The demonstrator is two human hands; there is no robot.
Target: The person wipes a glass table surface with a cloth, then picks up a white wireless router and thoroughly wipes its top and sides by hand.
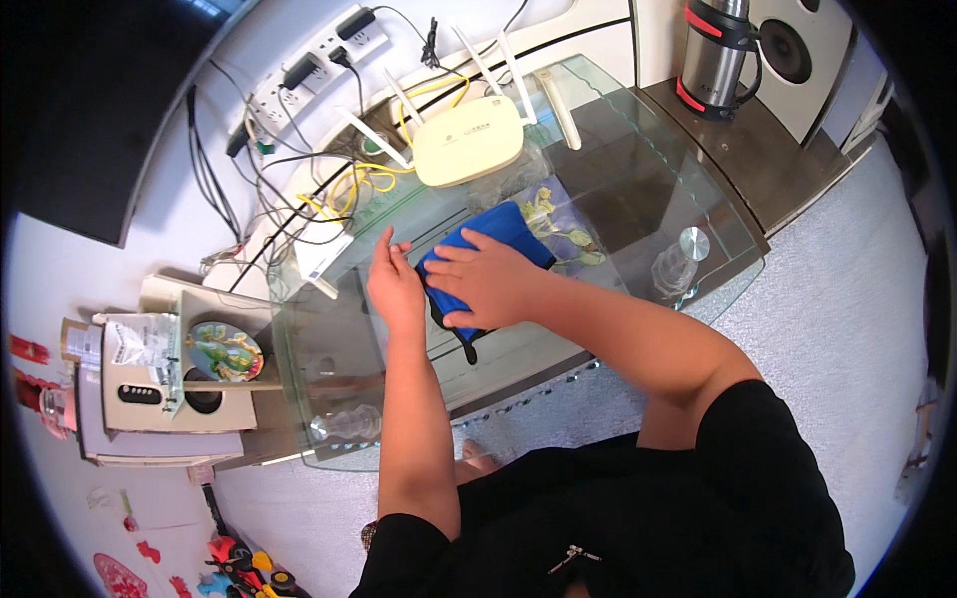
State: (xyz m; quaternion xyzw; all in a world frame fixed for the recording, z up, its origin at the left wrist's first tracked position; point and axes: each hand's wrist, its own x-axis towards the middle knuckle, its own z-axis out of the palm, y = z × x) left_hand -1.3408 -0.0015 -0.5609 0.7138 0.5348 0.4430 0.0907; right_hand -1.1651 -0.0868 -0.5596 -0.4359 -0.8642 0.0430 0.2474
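A folded blue fabric piece (502, 221) with black trim and a black loop at its lower end lies on a glass-topped stand (336, 359). My right hand (490, 280) rests palm down on the fabric, fingers spread. Just left of the fabric is my left hand (396, 284), held on edge, its fingers loosely bent and nothing visible in it. Whether its palm touches the fabric's edge is hidden. Beneath the fabric's upper right side shows a panel with a printed plant picture (564, 232).
A white Wi-Fi router (469, 142) with several antennas stands behind the fabric, near yellow and black cables (359, 187). Power strips (314, 67) lie farther back. A steel flask (714, 63) is at the right, a speaker (179, 381) at the left, a television (97, 112) upper left.
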